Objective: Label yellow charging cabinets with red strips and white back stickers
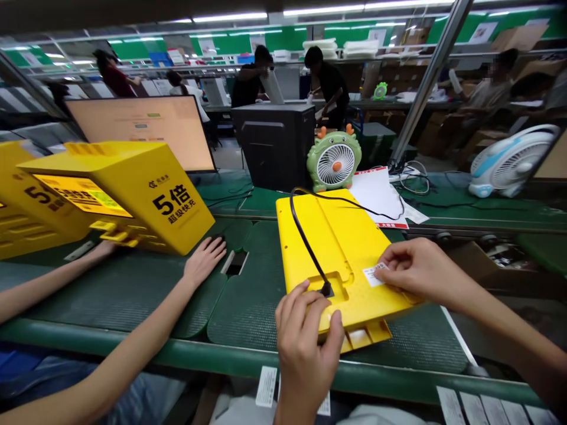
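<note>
- Yellow panel (341,260) lies flat on the green tabletop (248,307) right in front of us, near edge overhanging toward us a bit, so both hands can get at its face.
- Our left hand (305,336) sits at the panel's near edge; fingers (295,301) curled and closed around the edge by the rectangular cutout, thumb on top. We read this as pinning the panel so it does not slide.
- Black cable (310,248) runs from that cutout up across the panel and off its far edge toward the back; plug end sits just beside our left fingertips.
- Our right hand (420,271) comes in from the right, fingers pinched shut on a small white label (374,274), which lies against the panel face to the right of the cutout. Flat panel gives a firm backing for pressing it down, we judge.
- More white labels (266,386) hang on the tabletop's front lip below us, within easy reach.
- Co-worker's hand (204,260) rests palm down on the tabletop to our left, touching the base of a yellow kiosk unit (133,195) that stands upright; their other arm reaches beside it too. Not ours.
- Behind the panel: green desk fan (334,162), black computer case (274,144), monitor (146,127), white papers (378,195), a white-blue fan (509,162) far right.
- Other people work at benches in the background, well apart.
</note>
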`<state>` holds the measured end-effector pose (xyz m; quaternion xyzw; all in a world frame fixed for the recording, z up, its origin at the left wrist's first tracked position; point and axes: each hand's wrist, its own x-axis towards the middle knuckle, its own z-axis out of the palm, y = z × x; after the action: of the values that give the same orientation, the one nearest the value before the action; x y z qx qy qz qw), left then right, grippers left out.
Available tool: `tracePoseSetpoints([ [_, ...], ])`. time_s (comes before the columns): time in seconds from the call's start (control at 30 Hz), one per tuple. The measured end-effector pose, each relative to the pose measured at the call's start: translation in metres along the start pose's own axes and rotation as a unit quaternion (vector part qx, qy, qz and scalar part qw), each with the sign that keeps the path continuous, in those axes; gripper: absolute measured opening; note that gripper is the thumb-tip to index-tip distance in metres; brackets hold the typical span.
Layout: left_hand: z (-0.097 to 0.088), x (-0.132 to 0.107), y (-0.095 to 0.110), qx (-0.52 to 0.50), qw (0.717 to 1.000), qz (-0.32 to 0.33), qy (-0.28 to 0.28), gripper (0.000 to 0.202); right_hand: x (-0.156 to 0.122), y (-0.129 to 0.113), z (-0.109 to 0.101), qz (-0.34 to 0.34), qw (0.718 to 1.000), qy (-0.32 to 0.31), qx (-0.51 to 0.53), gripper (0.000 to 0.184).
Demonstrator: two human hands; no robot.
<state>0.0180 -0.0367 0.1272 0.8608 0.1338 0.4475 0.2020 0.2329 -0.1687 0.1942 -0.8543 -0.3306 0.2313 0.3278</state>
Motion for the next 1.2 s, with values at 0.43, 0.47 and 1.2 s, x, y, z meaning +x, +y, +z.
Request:
tracePoseSetpoints([
  [0.43, -0.001, -0.002, -0.001, 0.005, 1.000, 0.008, -0.005, 0.011, 0.027, -0.007, -0.036, -0.078, 0.978, -0.173, -0.086, 0.025],
  [0.47, -0.001, -0.002, -0.002, 0.009, 1.000, 0.010, -0.009, 0.012, 0.029, -0.007, -0.039, -0.081, 0.975, -0.188, -0.089, 0.025],
  [1.2, -0.002, -0.001, -0.005, 0.040, 0.999, 0.018, -0.023, 0.016, 0.025, -0.001, -0.048, -0.208, 0.950, -0.138, -0.187, 0.015],
])
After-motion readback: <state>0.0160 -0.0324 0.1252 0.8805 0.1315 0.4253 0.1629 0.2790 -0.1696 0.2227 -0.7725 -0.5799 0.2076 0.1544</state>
